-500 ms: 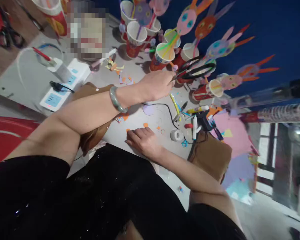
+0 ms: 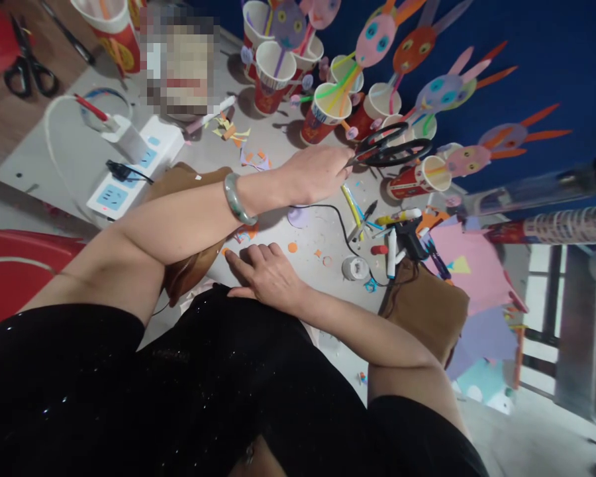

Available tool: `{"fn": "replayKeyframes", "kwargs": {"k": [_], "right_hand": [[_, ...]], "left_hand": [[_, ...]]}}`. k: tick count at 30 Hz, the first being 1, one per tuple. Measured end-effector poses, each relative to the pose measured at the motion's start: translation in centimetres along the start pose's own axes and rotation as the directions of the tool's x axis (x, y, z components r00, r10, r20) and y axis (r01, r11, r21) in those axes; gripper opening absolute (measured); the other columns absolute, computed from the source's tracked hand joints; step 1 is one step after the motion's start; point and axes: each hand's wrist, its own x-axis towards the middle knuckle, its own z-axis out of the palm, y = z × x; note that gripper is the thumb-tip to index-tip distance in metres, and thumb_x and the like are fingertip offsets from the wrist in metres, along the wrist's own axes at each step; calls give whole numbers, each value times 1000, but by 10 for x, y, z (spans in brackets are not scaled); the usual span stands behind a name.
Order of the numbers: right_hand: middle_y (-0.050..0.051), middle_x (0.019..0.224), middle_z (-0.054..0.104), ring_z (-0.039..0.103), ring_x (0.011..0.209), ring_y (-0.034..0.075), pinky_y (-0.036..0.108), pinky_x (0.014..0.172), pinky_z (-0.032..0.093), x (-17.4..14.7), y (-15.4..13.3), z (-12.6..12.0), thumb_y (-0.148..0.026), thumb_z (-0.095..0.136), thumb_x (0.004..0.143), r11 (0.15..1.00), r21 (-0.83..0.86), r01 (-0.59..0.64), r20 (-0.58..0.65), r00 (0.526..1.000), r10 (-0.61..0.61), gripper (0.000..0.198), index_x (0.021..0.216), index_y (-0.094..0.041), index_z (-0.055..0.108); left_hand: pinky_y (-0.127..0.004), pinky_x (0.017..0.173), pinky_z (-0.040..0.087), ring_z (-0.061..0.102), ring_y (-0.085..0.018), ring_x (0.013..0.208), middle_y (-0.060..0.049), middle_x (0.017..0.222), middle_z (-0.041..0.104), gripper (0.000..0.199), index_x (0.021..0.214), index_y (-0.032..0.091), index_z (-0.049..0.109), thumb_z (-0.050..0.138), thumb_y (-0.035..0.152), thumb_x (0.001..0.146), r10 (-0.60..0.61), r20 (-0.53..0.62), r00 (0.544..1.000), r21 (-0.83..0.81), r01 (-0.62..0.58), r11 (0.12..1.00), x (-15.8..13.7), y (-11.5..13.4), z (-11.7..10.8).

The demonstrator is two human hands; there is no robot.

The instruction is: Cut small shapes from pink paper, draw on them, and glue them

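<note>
My left hand (image 2: 320,173), a green bangle (image 2: 240,199) on its wrist, is closed on the blade end of a pair of scissors (image 2: 397,151). The black handles point away to the right, in front of the paper cups. Lower down, my right hand (image 2: 268,275) lies palm down over the table edge. Its index finger is stretched out, the tip on a small orange paper dot (image 2: 225,252); its thumb is spread toward my black clothing. Another orange paper circle (image 2: 292,247) and a purple paper circle (image 2: 298,216) lie beyond this hand.
Red paper cups (image 2: 326,112) with colourful animal-faced spoons line the back. A power strip (image 2: 134,169) is at left. A glue gun (image 2: 411,238), markers (image 2: 391,252) and a white tape roll (image 2: 356,267) lie at right, near pink paper (image 2: 457,255). Another person's blurred face is at upper left.
My right hand has shifted left with its index finger extended, and the orange dot under the fingertip has moved left. The left hand still holds the scissors, nearly in place.
</note>
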Motion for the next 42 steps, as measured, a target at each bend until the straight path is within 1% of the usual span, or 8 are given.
{"fn": "replayKeyframes", "kwargs": {"k": [10,17,21,24,27,30,35,42], "right_hand": [[14,102,65,50,86,27,39,76,30,-1,2,0,-84,23,90,1000,19,8,-42,999,-7,94,146,-14,52],[14,101,66,52,85,26,39,76,30,3,1,-5,-84,28,89,999,48,19,-88,996,-15,93,143,-13,54],[10,88,68,55,78,22,38,77,32,-17,21,-21,-65,40,101,998,43,-37,-155,987,44,60,110,-14,69],[5,78,67,55,69,17,34,74,34,-40,46,-31,-37,48,105,984,80,-160,-199,965,173,32,90,-16,68],[-1,65,60,51,60,14,32,69,35,-67,68,-38,-31,58,98,951,122,-284,-399,863,310,24,78,-19,60],[1,67,59,55,67,18,36,74,38,-93,81,-47,-42,66,92,936,-10,-352,-645,717,263,30,72,-23,56],[15,108,65,61,105,33,54,94,43,-109,92,-76,-48,57,94,808,81,-584,-664,572,481,27,100,-24,67],[15,122,64,61,119,33,51,100,48,-104,113,-81,-47,61,93,810,304,-501,-377,718,585,28,106,-22,67]], "left_hand": [[-35,92,47,68,-25,111,-10,119,73,36,120,18,65,35,26,102,-42,32,999,54,41,998,-3,10,-3],[-35,93,46,68,-25,107,-12,107,75,38,121,14,66,35,27,103,-25,49,998,15,25,1000,-10,13,-10],[-34,92,47,70,-24,100,-10,93,75,37,121,13,65,35,26,104,-18,60,998,-4,19,1000,-10,12,-9],[-35,93,47,69,-25,107,-12,107,75,37,121,13,66,34,24,104,23,66,998,2,-24,1000,-8,10,-6],[-34,89,47,69,-25,106,-13,113,75,38,123,14,65,34,23,104,94,86,992,48,-98,994,-9,10,-2],[-35,81,46,70,-25,94,-15,104,77,37,124,13,65,37,19,101,160,118,980,171,-179,969,-15,12,2],[-41,90,41,69,-24,82,-13,92,76,39,114,10,67,43,1,85,299,250,921,408,-380,830,-24,11,8],[-45,107,31,66,-20,70,-7,83,76,38,112,13,68,37,5,91,404,174,898,488,-435,757,-23,3,17]]}}
